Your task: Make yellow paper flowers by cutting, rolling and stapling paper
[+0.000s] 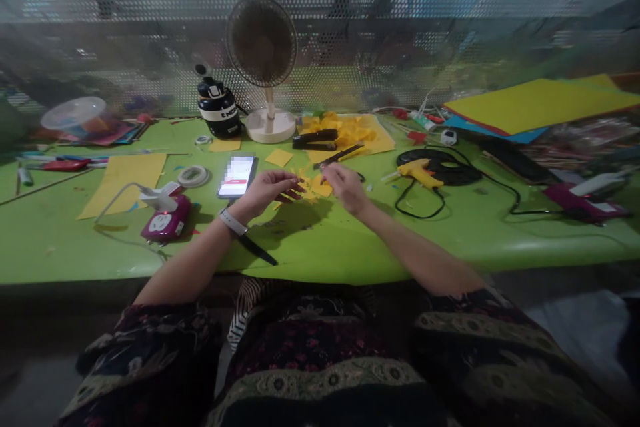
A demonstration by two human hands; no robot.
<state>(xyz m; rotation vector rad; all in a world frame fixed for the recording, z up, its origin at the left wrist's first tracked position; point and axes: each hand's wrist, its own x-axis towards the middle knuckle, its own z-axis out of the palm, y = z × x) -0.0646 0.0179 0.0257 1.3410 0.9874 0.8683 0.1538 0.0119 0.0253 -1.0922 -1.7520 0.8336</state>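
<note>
Over the middle of the table, my left hand (pixel 273 191) has its thumb and fingers pinched at the near side of a fringed yellow paper piece (pixel 311 188). Close on the other side of that piece is my right hand (pixel 349 188), its fingers closed; what they hold, if anything, is too small to tell. Dark scissors (pixel 341 156) lie just beyond my right hand. A black stapler (pixel 315 139) rests behind them, in front of yellow paper petals (pixel 350 128). Left of my left hand lies a lit phone (pixel 237 177).
A yellow glue gun (pixel 421 173) with a looped black cord lies right of my hands. A fan (pixel 271 125) and a black bottle (pixel 220 112) stand at the back. Left are a tape roll (pixel 193 177) and a purple power adapter (pixel 167 220); yellow sheets (pixel 540 105) are stacked far right.
</note>
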